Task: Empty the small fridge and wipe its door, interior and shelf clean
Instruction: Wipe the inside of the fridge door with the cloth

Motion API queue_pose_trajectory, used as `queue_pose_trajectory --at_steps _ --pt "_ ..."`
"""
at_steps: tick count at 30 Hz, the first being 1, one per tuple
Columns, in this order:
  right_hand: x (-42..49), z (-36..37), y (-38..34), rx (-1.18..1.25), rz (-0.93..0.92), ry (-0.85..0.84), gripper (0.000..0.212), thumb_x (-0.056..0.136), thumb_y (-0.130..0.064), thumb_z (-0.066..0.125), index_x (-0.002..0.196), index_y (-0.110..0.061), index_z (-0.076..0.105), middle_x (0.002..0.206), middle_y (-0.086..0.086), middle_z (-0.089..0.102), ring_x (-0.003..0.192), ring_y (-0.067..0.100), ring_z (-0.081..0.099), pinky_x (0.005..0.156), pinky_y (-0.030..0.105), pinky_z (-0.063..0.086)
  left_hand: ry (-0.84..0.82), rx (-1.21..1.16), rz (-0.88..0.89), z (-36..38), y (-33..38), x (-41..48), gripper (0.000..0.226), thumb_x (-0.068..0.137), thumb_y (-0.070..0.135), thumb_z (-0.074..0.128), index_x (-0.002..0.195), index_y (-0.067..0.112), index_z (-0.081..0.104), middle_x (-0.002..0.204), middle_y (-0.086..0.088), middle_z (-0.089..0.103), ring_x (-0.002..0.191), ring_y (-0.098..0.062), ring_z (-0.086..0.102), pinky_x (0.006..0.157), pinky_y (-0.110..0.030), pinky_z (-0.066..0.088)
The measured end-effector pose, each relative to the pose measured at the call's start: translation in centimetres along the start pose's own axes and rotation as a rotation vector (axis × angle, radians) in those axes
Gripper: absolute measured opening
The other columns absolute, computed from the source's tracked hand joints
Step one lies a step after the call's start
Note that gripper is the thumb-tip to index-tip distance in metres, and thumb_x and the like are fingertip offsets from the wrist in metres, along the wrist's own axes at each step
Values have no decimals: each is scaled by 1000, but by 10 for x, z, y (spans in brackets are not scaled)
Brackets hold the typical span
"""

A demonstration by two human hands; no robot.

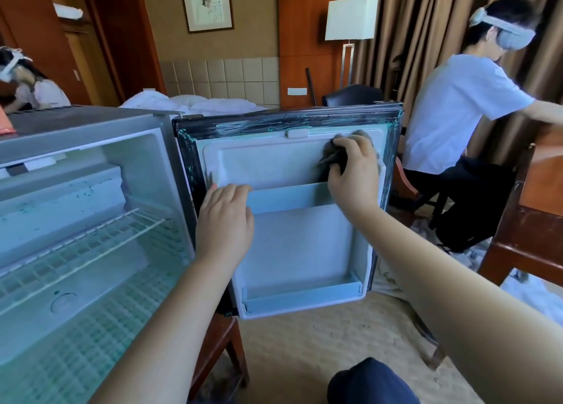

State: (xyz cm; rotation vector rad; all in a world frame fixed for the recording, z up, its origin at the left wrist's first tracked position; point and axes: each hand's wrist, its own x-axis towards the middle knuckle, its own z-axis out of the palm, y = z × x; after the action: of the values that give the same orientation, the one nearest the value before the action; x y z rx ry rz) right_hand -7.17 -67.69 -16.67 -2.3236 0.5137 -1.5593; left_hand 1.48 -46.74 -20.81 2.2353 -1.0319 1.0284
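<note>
The small fridge stands open at the left, its white interior holding only a wire shelf. Its door is swung wide toward me, white liner inside a worn black frame. My right hand grips a dark grey cloth and holds it against the upper right of the door liner. My left hand holds the left end of the upper door rack, fingers curled over its edge. The lower door rack holds nothing.
The fridge sits on a wooden stool over beige carpet. A person in a white shirt sits at the right by a wooden table. Another person is at the far left. A bed lies behind the fridge.
</note>
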Motion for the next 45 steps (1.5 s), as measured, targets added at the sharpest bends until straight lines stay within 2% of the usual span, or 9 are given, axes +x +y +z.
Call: queue_pose_trajectory --at_steps 4,8,14,17,24,28,32,38,45 --pt "-11 34 -66 158 -274 -213 46 62 2 47 101 -7 71 101 10 65 98 33 58 84 36 49 -4 1 17 -1 -2 -3 32 72 -3 66 104 3 64 90 -12 63 88 -35 60 107 -44 34" --pt "-18 39 -95 90 -400 -477 34 78 2 55 107 -7 71 113 10 63 107 33 54 82 41 51 0 26 22 -7 -6 -5 30 71 -6 68 99 1 63 86 -13 61 84 -36 60 105 -45 36" --pt "-13 -26 -29 -148 -515 -223 44 74 -9 35 97 -9 72 103 8 67 91 34 61 70 38 55 -24 47 -129 -15 8 -2 7 81 2 59 82 0 65 71 -19 64 71 -39 60 78 -46 49" --pt "-4 -57 -10 -271 -523 -151 42 75 -9 35 94 -7 72 100 11 66 88 36 61 73 40 54 -82 -78 -64 -9 51 10 19 81 14 53 78 3 69 69 -16 66 68 -38 61 64 -41 51" --pt "-10 -79 12 -488 -316 -90 18 69 -15 74 87 -12 71 111 14 59 79 36 53 65 37 47 -78 -142 33 6 88 8 10 77 10 66 85 5 67 71 -11 63 68 -34 60 60 -37 50" --pt "-17 -81 10 -364 -209 -120 19 70 -5 70 88 -11 71 112 18 53 78 36 52 70 37 47 -58 -134 68 5 84 9 29 82 22 43 84 6 67 70 -10 61 68 -33 60 60 -36 49" --pt "-19 -95 9 -292 -216 -174 26 74 1 66 94 -12 74 106 15 54 83 38 56 67 39 51 -59 -110 35 2 84 4 26 83 21 44 82 6 66 68 -10 59 68 -33 59 61 -36 48" --pt "10 -113 2 -158 -224 8 39 71 9 54 98 -9 74 106 14 56 88 32 61 62 30 46 -134 -194 5 -6 84 6 43 86 34 33 80 6 65 71 -11 63 72 -34 59 64 -39 48" --pt "-4 -112 2 -128 -178 -8 44 67 16 54 98 -7 75 94 9 58 83 33 59 67 26 41 -115 -137 16 -14 87 4 29 90 26 47 84 5 65 74 -14 64 76 -35 60 66 -38 46"
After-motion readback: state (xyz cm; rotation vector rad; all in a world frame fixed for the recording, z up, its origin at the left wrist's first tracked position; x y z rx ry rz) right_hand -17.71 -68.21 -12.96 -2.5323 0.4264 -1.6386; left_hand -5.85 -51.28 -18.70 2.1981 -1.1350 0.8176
